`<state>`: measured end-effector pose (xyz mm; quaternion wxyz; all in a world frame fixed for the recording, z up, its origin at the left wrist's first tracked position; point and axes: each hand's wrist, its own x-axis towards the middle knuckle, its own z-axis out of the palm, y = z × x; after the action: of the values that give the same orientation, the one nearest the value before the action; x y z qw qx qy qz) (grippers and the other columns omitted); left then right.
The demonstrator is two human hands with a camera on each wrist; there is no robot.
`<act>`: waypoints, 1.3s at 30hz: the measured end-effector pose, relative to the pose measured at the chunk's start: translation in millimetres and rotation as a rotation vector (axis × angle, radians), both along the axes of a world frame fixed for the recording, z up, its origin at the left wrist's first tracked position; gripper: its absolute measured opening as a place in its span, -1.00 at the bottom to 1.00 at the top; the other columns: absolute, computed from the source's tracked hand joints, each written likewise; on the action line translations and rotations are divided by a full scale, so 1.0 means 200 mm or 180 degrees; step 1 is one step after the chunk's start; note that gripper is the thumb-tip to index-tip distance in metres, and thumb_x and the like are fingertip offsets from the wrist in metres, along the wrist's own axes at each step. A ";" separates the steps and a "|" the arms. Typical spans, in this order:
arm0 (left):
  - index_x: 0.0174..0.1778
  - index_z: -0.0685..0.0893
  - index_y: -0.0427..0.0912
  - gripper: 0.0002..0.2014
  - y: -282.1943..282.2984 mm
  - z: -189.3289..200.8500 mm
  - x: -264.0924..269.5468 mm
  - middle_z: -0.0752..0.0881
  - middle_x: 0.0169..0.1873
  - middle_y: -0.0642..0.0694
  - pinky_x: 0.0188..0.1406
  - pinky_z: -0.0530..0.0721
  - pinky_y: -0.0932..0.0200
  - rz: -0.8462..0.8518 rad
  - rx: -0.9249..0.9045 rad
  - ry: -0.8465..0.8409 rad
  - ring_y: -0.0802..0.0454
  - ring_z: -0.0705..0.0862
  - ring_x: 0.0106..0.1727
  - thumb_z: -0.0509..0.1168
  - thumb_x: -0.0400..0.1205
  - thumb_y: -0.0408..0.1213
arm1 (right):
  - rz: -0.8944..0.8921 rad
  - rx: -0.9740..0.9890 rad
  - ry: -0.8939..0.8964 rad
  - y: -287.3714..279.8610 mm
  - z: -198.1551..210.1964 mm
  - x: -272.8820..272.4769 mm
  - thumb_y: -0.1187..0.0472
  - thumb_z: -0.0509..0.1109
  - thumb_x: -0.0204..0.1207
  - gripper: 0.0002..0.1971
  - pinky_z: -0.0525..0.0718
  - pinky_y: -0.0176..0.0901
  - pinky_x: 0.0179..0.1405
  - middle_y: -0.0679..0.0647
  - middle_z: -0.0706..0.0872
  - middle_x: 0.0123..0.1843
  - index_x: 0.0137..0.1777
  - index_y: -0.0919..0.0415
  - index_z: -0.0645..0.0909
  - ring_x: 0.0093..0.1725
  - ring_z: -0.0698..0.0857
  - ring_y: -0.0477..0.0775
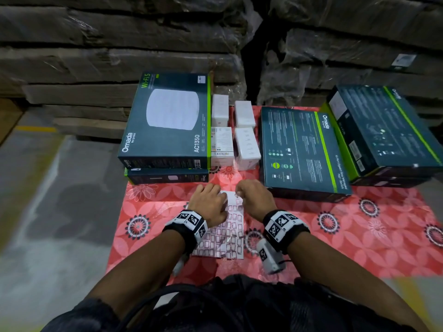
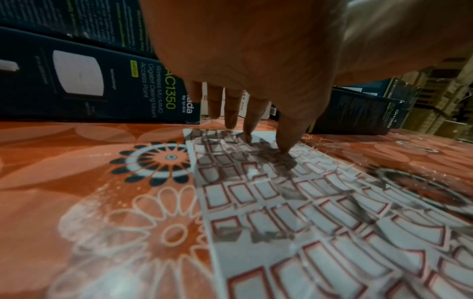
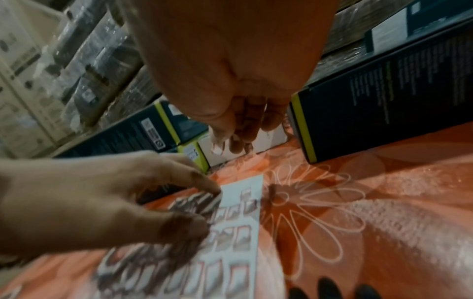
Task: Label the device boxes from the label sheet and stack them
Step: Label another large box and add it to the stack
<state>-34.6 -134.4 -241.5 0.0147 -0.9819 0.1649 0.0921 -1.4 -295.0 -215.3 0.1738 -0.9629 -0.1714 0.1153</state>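
A white label sheet (image 1: 225, 226) with red-framed labels lies on the red floral cloth (image 1: 359, 236). My left hand (image 1: 211, 200) presses its straight fingertips (image 2: 284, 147) down on the sheet's far end (image 2: 307, 222). My right hand (image 1: 251, 195) hovers just over the sheet's far right corner, thumb and fingers pinched together (image 3: 227, 141) on what looks like a small white label. Dark Omada boxes stand behind: an AC1350 box (image 1: 167, 121) on top of another (image 1: 167, 177), a switch box (image 1: 302, 149), and a stack at the right (image 1: 383, 128).
Several small white boxes (image 1: 233, 135) sit between the AC1350 box and the switch box. Wrapped cardboard stacks (image 1: 119, 56) wall off the back. Grey floor (image 1: 60, 188) lies to the left of the cloth.
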 end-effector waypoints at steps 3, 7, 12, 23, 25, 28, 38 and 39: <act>0.27 0.59 -0.11 -0.54 -0.05 0.02 0.02 0.57 0.24 -0.11 0.22 0.37 -0.03 0.0105 -0.0083 -0.0101 -0.07 0.48 0.25 0.10 0.61 0.10 | -0.0375 0.0534 -0.0025 -0.04 0.03 0.04 0.30 0.29 0.68 -0.85 0.70 0.18 -0.03 0.06 0.72 -0.05 -0.11 0.17 0.64 -0.01 0.65 0.12; 0.27 0.58 -0.13 -0.63 -0.14 0.10 0.09 0.60 0.20 -0.11 0.20 0.45 0.00 0.0067 -0.0409 -0.0269 -0.08 0.52 0.21 0.12 0.66 -0.01 | -0.1014 0.1388 -0.0143 -0.14 0.12 0.11 0.33 0.30 0.65 -0.84 0.66 -0.04 -0.04 0.06 0.77 -0.07 -0.11 0.22 0.69 -0.06 0.70 0.06; 0.14 0.62 -0.16 -0.74 -0.28 0.18 0.18 0.66 0.05 -0.10 0.04 0.53 0.04 0.0012 -0.0834 -0.0606 -0.09 0.60 0.05 0.17 0.65 -0.12 | -0.2178 0.1913 -0.0436 -0.40 0.16 0.17 0.40 0.39 0.54 -0.86 0.58 -0.08 0.13 0.20 0.81 0.04 -0.04 0.24 0.76 0.10 0.73 0.19; 0.67 0.18 -0.07 -0.31 -0.56 0.16 0.32 0.15 0.67 -0.13 0.62 0.14 -0.03 -0.0483 -0.1158 -0.0168 -0.14 0.11 0.67 0.27 0.66 0.01 | -0.2792 0.1430 -0.0592 -0.81 0.01 0.00 0.48 0.43 0.38 -0.44 0.28 0.02 0.62 0.28 0.49 0.48 0.43 0.33 0.53 0.58 0.37 0.25; 0.68 0.14 -0.06 -0.29 -0.59 0.13 0.35 0.10 0.69 -0.11 0.64 0.07 -0.01 -0.0386 -0.1098 0.0015 -0.13 0.05 0.69 0.28 0.66 0.00 | -0.2773 0.1569 -0.0526 -0.79 0.02 -0.01 0.51 0.39 0.39 -0.37 0.22 0.08 0.66 0.27 0.43 0.52 0.51 0.34 0.44 0.62 0.31 0.26; 0.65 0.23 -0.06 -0.36 -0.61 0.10 0.37 0.18 0.66 -0.13 0.65 0.17 -0.04 -0.0380 -0.1030 0.0123 -0.15 0.11 0.67 0.29 0.67 -0.06 | -0.2803 0.1713 -0.0365 -0.77 0.06 -0.01 0.55 0.30 0.38 -0.28 0.21 0.07 0.67 0.26 0.36 0.58 0.60 0.30 0.32 0.64 0.23 0.25; 0.57 0.35 -0.11 -0.47 -0.69 0.12 0.32 0.33 0.57 -0.11 0.56 0.34 -0.03 -0.0302 -0.0981 -0.0050 -0.12 0.24 0.59 0.26 0.68 -0.10 | -0.2840 0.1731 -0.0106 -0.84 0.05 -0.01 0.56 0.18 0.37 -0.21 0.23 0.06 0.66 0.24 0.30 0.66 0.65 0.19 0.21 0.69 0.17 0.23; 0.57 0.35 -0.12 -0.47 -0.71 0.13 0.31 0.34 0.56 -0.11 0.55 0.33 -0.01 -0.0312 -0.0975 -0.0070 -0.11 0.25 0.58 0.25 0.69 -0.09 | -0.2844 0.1717 -0.0051 -0.86 0.05 0.00 0.55 0.17 0.38 -0.22 0.24 0.10 0.66 0.25 0.28 0.66 0.65 0.18 0.21 0.70 0.15 0.25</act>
<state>27.6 -276.6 -216.1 -0.1289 -0.9644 0.2246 0.0542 -1.0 -467.7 -205.2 0.4465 -0.8640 0.2313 -0.0257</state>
